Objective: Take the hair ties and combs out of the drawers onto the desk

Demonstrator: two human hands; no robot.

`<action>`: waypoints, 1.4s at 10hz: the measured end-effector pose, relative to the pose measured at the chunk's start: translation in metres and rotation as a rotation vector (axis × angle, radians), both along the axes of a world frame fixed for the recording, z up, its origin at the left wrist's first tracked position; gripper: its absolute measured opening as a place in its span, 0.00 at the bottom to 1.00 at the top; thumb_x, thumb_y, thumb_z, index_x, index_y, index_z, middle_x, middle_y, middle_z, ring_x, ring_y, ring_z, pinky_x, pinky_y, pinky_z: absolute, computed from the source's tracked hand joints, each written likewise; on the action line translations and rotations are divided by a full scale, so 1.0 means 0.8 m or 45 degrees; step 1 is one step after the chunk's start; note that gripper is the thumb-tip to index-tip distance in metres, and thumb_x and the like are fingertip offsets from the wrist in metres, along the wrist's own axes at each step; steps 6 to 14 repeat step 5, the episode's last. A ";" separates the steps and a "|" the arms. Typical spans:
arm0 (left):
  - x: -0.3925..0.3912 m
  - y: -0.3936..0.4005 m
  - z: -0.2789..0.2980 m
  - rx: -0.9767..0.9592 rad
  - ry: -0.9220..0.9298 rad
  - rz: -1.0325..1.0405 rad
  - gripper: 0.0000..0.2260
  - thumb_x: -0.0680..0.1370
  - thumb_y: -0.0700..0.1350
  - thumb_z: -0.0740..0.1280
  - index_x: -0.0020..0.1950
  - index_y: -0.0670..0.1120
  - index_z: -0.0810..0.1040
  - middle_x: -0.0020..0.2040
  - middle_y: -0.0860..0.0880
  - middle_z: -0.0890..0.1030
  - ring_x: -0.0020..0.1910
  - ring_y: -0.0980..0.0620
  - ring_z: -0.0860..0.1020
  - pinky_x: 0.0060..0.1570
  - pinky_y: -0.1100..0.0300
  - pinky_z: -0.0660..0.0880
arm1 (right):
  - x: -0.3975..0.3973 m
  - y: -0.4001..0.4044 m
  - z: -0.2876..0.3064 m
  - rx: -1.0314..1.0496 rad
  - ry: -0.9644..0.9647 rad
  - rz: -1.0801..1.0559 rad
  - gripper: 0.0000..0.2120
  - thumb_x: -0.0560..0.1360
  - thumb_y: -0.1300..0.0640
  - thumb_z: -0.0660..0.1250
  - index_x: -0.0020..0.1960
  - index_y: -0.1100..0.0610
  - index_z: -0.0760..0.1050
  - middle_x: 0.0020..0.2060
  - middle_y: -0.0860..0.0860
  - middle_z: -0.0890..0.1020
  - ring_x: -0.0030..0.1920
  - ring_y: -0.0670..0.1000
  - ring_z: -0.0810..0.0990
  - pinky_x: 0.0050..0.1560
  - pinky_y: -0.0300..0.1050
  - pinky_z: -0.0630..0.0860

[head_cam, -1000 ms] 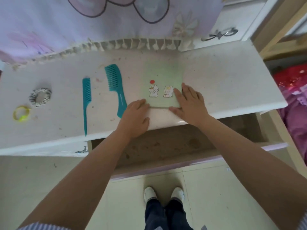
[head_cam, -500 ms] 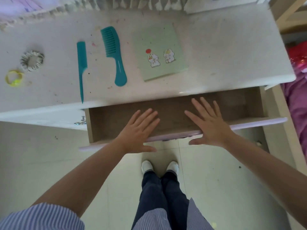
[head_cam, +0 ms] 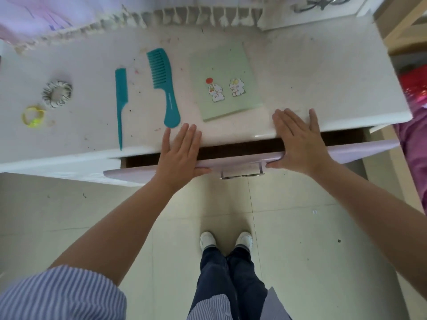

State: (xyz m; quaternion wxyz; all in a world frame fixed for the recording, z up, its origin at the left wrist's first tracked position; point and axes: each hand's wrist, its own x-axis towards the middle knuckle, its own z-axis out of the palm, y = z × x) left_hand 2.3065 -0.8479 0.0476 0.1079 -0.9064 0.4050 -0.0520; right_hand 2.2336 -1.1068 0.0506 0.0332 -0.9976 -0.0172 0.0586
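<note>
Head view looks straight down over a white bench (head_cam: 312, 72) and the drawer (head_cam: 249, 161) beneath its near edge, which stands only a narrow dark gap out from the bench. Both hands lie flat with fingers spread and grip nothing: the left hand (head_cam: 179, 155) rests palm-down across the pale lilac drawer front, its fingertips reaching onto the bench's near edge, and the right hand (head_cam: 300, 144) does the same further right, thumb tucked against the drawer front. Between them, on the drawer face, hangs a metal handle (head_cam: 241, 173). On the bench, the wide-tooth teal comb (head_cam: 163, 84) lies with its teeth at the far end and its rounded handle near, just beyond the left hand's fingertips. To its left lies the slim tail comb (head_cam: 120, 100), its point toward the near edge. Further left sit a striped scrunchie (head_cam: 57, 93) and, just near-left of it, a yellow hair tie (head_cam: 33, 116), close together but whether they touch cannot be told. Right of the wide comb lies a pale green notebook (head_cam: 225, 82) with cartoon stickers, its near edge just beyond the right hand. A fringed cloth (head_cam: 69, 17) hangs along the far side.
</note>
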 end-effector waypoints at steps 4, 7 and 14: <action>0.026 -0.003 -0.022 -0.277 0.015 0.078 0.40 0.79 0.61 0.39 0.52 0.32 0.80 0.48 0.33 0.83 0.52 0.37 0.79 0.51 0.42 0.78 | 0.040 -0.004 0.025 0.623 -0.044 -0.264 0.22 0.67 0.50 0.75 0.54 0.62 0.78 0.50 0.55 0.79 0.51 0.49 0.78 0.56 0.33 0.71; 0.020 -0.006 -0.021 -0.261 0.108 0.193 0.39 0.80 0.57 0.35 0.57 0.31 0.77 0.56 0.33 0.81 0.55 0.34 0.80 0.52 0.36 0.75 | 0.051 -0.020 0.075 1.382 -0.204 -0.407 0.07 0.70 0.54 0.71 0.47 0.53 0.82 0.36 0.38 0.84 0.35 0.27 0.77 0.38 0.15 0.68; 0.020 -0.006 -0.021 -0.261 0.108 0.193 0.39 0.80 0.57 0.35 0.57 0.31 0.77 0.56 0.33 0.81 0.55 0.34 0.80 0.52 0.36 0.75 | 0.051 -0.020 0.075 1.382 -0.204 -0.407 0.07 0.70 0.54 0.71 0.47 0.53 0.82 0.36 0.38 0.84 0.35 0.27 0.77 0.38 0.15 0.68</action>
